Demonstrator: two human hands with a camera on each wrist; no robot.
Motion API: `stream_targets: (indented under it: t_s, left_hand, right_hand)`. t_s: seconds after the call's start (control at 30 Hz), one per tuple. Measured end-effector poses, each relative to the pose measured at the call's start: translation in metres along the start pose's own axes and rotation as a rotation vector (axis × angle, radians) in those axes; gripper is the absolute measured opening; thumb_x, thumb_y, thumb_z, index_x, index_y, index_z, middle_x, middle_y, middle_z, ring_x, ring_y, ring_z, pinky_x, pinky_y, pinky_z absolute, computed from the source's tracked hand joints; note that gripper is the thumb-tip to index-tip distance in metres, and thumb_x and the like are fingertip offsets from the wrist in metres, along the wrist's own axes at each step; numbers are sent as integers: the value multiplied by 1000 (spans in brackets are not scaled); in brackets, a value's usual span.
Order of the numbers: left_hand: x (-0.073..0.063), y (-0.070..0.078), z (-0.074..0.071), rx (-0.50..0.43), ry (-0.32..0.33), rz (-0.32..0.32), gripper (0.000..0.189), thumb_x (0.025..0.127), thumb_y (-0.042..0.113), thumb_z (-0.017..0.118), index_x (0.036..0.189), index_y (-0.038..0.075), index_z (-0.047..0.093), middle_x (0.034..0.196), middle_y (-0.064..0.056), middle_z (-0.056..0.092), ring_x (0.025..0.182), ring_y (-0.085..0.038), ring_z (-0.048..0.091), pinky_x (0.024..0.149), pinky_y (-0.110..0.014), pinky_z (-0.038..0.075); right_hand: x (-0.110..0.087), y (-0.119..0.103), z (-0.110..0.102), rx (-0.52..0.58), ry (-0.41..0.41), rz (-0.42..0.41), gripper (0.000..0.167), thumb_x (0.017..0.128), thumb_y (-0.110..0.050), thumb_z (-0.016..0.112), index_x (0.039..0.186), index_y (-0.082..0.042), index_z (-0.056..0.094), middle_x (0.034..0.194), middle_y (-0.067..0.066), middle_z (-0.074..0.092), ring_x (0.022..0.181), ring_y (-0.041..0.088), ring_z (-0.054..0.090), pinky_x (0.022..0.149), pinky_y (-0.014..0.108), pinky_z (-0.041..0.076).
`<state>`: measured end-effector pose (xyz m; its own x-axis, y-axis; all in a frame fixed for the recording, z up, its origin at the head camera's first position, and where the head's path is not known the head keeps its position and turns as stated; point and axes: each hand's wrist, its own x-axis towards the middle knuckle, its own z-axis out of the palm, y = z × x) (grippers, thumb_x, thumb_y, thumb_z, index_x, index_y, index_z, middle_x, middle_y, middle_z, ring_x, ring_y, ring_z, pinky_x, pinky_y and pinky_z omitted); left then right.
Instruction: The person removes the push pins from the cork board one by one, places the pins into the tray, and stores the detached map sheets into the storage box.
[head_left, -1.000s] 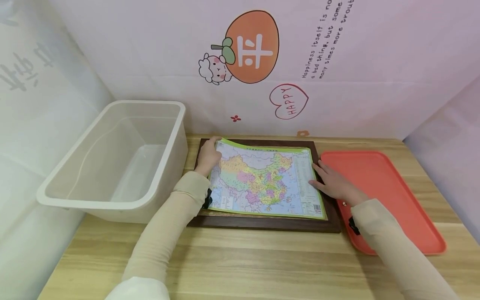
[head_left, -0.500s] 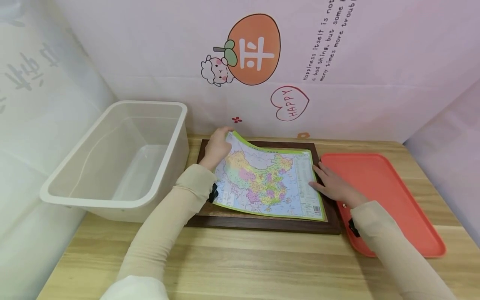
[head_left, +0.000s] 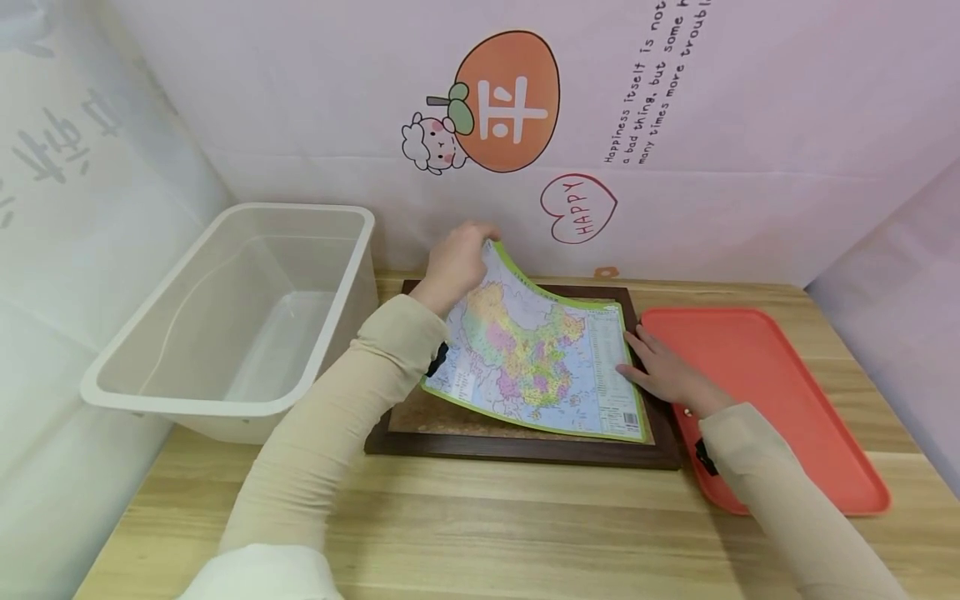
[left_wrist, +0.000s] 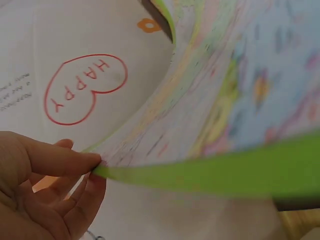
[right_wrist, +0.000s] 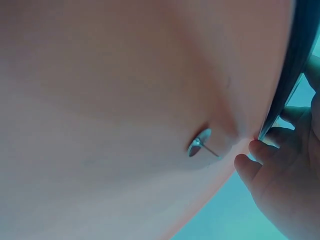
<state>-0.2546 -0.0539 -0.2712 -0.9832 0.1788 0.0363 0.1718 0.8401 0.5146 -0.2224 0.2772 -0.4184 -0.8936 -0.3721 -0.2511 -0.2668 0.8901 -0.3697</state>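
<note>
A colourful map sheet (head_left: 525,358) with a green border lies partly over a dark-framed cork board (head_left: 442,421). Its left side is raised and curls off the board. My left hand (head_left: 453,267) pinches the upper left corner between thumb and fingers, as the left wrist view shows up close at the sheet's green edge (left_wrist: 210,175). At the map's right edge, my right hand (head_left: 670,372) rests with fairly straight fingers on the sheet and the board's frame. Beside that hand, a thumbtack (right_wrist: 199,142) lies on the red tray (head_left: 750,367), its pin pointing sideways.
To the left stands a large whitish plastic tub (head_left: 225,408), close to the board. Everything rests on a wooden table (head_left: 480,525). A printed cloth backdrop (head_left: 480,200) rises directly behind the board.
My left hand has moved up and to the right, lifting the map's left corner away from the board and baring more cork. My right hand has stayed in place.
</note>
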Motion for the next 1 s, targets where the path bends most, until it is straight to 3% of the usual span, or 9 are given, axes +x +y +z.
stream_targets:
  t_s: [0.1, 0.3, 0.47, 0.57, 0.77, 1.0]
  left_hand:
    - [-2, 7, -11, -8, -21, 36, 51, 88, -11, 46, 133, 12, 56, 137, -9, 54, 120, -24, 52, 100, -36, 47]
    - [-3, 8, -33, -144, -58, 88, 50, 88, -13, 44, 133, 6, 53, 132, -15, 55, 111, -26, 53, 85, -29, 46]
    - [-2, 2, -44, -296, -68, 103, 57, 91, -9, 48, 144, 10, 39, 130, -15, 52, 98, -25, 56, 77, -27, 51]
    - [-2, 0, -48, -345, -74, 80, 63, 92, -7, 50, 149, 13, 31, 127, -14, 52, 90, -23, 58, 74, -29, 56]
    - [-7, -6, -54, -326, -134, 45, 44, 94, -1, 48, 138, 2, 47, 120, -16, 57, 94, -22, 58, 75, -31, 57]
    - [-13, -16, -59, -328, -195, 4, 40, 97, 6, 47, 137, 7, 48, 125, -17, 60, 106, -26, 62, 76, -31, 58]
  right_hand:
    - [0, 1, 1, 1, 2, 2, 79, 98, -46, 45, 150, 5, 14, 155, 35, 4, 141, 54, 10, 112, 66, 17]
    - [-1, 2, 2, 17, 7, -3, 78, 99, -45, 45, 150, 6, 14, 155, 35, 3, 141, 54, 8, 112, 66, 16]
    - [-1, 3, 2, 31, 6, -8, 79, 99, -47, 43, 150, 6, 13, 155, 34, 2, 141, 54, 7, 112, 66, 16]
    - [-1, 4, 2, 31, 3, -8, 81, 99, -49, 42, 151, 5, 12, 155, 34, 2, 141, 54, 7, 112, 67, 16]
    - [-1, 5, 1, 45, -11, -5, 82, 98, -50, 43, 151, 4, 12, 155, 34, 0, 141, 54, 6, 111, 68, 15]
    - [-1, 3, 1, 42, -14, -6, 83, 98, -49, 45, 151, 5, 12, 155, 34, 0, 141, 55, 7, 110, 68, 16]
